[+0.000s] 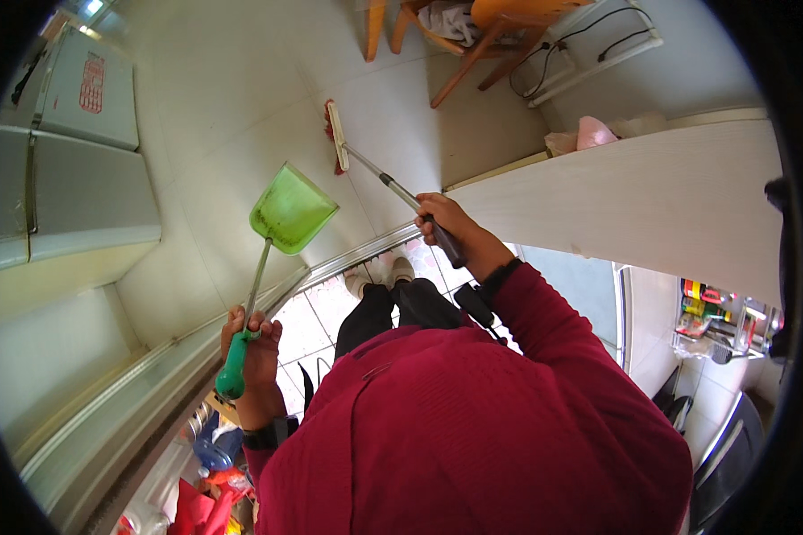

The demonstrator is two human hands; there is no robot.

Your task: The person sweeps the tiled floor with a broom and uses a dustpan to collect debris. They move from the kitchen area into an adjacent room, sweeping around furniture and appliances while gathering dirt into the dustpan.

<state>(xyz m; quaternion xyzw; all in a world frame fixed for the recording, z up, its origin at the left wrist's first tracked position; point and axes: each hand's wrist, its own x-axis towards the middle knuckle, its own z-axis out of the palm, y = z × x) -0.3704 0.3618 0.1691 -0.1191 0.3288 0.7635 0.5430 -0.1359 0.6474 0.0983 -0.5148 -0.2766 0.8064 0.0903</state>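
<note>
My left hand (257, 348) grips the green plastic handle of a long-handled dustpan (293, 208). Its light green pan carries dark dirt specks, mostly along the side by the metal rod. In my right hand (445, 224) is the dark grip of a broom (337, 137) with a metal pole. The broom's cream head with red bristles lies on the pale tiled floor (227, 147), farther off than the pan and to its right. Pan and broom head are apart. Whether the pan touches the floor, I cannot tell.
A sliding-door track (365, 251) crosses the floor just ahead of my feet. A grey refrigerator (94, 194) stands at the left. Wooden chair legs (462, 77) and a cable (542, 70) are at the far right. A white panel (615, 194) juts in from the right.
</note>
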